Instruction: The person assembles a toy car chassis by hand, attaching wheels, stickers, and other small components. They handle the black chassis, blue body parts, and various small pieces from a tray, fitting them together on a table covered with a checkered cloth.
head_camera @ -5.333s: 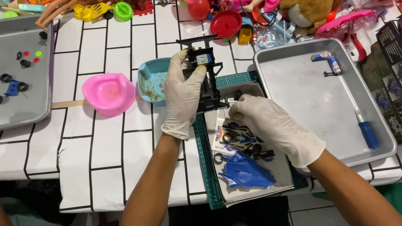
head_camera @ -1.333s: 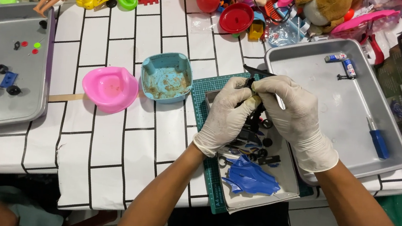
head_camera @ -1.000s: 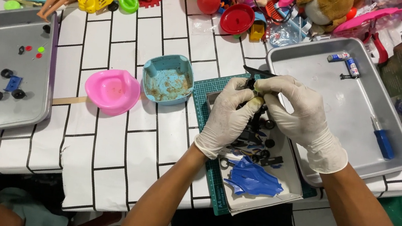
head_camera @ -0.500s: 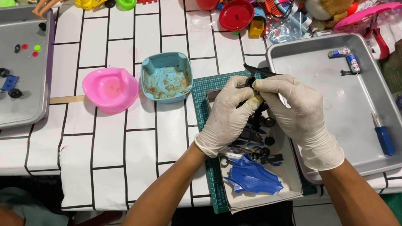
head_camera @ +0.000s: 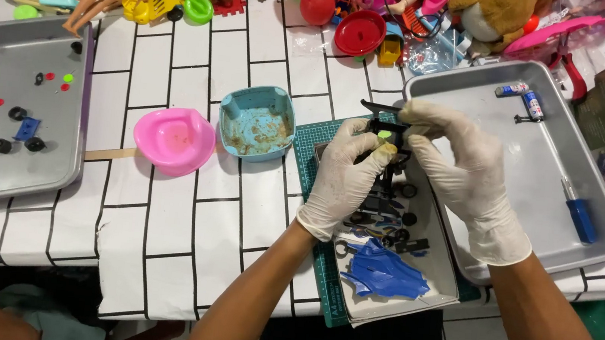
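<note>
Both white-gloved hands are pinching a small black plastic toy frame point(head_camera: 389, 130) above the green cutting mat point(head_camera: 319, 157): left hand point(head_camera: 346, 178) gripping from below, right hand point(head_camera: 467, 172) closing over its top, blue plastic shell point(head_camera: 382, 270) lying nearer the person

I wear thin white disposable gloves on both hands. The glove on my left hand point(head_camera: 343, 178) ends in a rolled cuff just past the wrist, and its skin wrinkles over the knuckles. The glove on my right hand point(head_camera: 470, 176) is the same white kind, a little looser, creased along the back, with its cuff reaching slightly further up the wrist. Above both cuffs my forearms are bare, with no sleeves, watch or bands. The fingers point(head_camera: 366, 135) are fully covered.
</note>
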